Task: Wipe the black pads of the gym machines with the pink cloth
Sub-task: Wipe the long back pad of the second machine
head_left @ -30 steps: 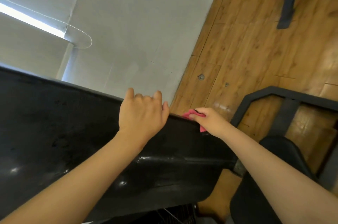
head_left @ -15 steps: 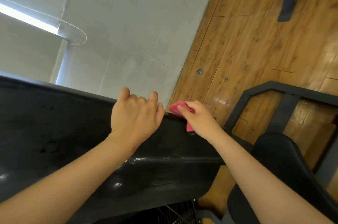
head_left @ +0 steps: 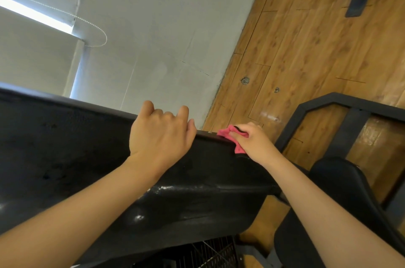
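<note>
A large black pad (head_left: 65, 149) of a gym machine slants across the lower left, worn and shiny in places. My left hand (head_left: 161, 136) grips its top edge, fingers curled over the far side. To its right, my right hand (head_left: 254, 143) holds a crumpled pink cloth (head_left: 230, 134) and presses it against the same top edge near the pad's right end. Part of the cloth sticks out under my palm.
A grey wall (head_left: 153, 27) with a blind cord rises behind the pad. Wooden floor (head_left: 306, 48) lies to the right. A dark metal machine frame (head_left: 350, 105) and a black seat pad (head_left: 341, 191) sit under my right forearm. A wire grid (head_left: 208, 252) shows below the pad.
My right hand slid the pink cloth along the top edge, first left toward my left hand, then slightly back right. My left hand kept its grip.
</note>
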A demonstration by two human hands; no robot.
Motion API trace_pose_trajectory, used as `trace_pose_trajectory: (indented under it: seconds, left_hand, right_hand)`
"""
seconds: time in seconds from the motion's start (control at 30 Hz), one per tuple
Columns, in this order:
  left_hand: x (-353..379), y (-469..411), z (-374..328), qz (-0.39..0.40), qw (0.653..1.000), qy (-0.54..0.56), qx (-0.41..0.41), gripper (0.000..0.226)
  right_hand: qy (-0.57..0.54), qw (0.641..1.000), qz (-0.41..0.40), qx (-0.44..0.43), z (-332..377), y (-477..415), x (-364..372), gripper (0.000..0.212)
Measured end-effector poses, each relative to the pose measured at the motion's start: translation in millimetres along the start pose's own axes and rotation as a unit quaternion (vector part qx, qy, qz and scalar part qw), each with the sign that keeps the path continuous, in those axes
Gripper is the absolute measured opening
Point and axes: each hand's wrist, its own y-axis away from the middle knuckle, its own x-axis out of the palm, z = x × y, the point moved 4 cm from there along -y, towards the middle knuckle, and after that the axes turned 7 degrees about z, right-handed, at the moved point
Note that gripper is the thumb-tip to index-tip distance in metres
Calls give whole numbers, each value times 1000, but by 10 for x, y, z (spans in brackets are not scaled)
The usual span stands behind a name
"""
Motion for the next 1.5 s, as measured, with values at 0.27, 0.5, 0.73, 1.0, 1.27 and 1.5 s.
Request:
trace_pose_trajectory:
  seconds: [0.27,0.5,0.73,1.0,1.27,1.5]
  left_hand:
    - [-2,2,-6,-5,1000,-1,-2,40]
    - [8,0,-10,-19,1000,-3,-6,41]
    - [9,6,-7,-22,1000,-14,-8,49]
    - [-8,2,-18,-15,1000,-12,-3,64]
    - [-14,14,-12,-21,1000,-13,-4,65]
    - [-11,7,-8,-12,1000,-13,-6,64]
  right_hand:
    - [-37,998,29,-36,206,70,83,36]
    - [-30,996,79,-31,146,35,108,52]
    - [-7,996,84,-43,254,100,79,31]
    - [-16,997,50,-56,302,94,83,25]
    - [35,999,24,-26,-177,141,-93,27]
    - [44,998,19,34,-641,85,-231,25]
